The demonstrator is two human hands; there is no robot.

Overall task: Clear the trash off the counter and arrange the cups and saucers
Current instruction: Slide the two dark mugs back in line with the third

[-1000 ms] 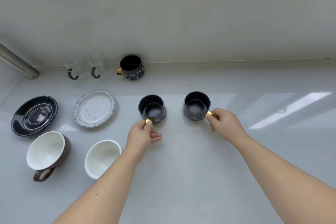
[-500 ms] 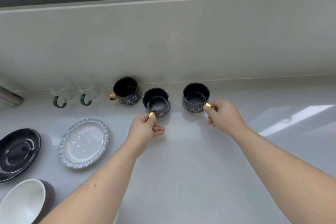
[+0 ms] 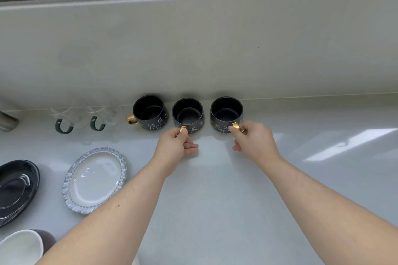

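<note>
Three black cups with white cat drawings and gold handles stand in a row against the back wall of the pale counter (image 3: 215,211). My left hand (image 3: 175,146) pinches the gold handle of the middle black cup (image 3: 187,114). My right hand (image 3: 254,141) pinches the handle of the right black cup (image 3: 226,113). The left black cup (image 3: 149,113) stands alone, its handle pointing left. Two clear glass cups with green handles (image 3: 64,128) (image 3: 98,125) stand further left along the wall.
A white saucer with a grey-blue frilled rim (image 3: 94,179) lies at front left, with a black saucer (image 3: 15,189) beside it at the left edge. A white-lined brown cup (image 3: 21,247) shows at the bottom left corner. A metal tube end (image 3: 6,120) juts in at far left.
Both hands have slid their black cups away from me to the back wall, in line with the third black cup. My view has shifted forward, so the saucers sit lower in frame.
</note>
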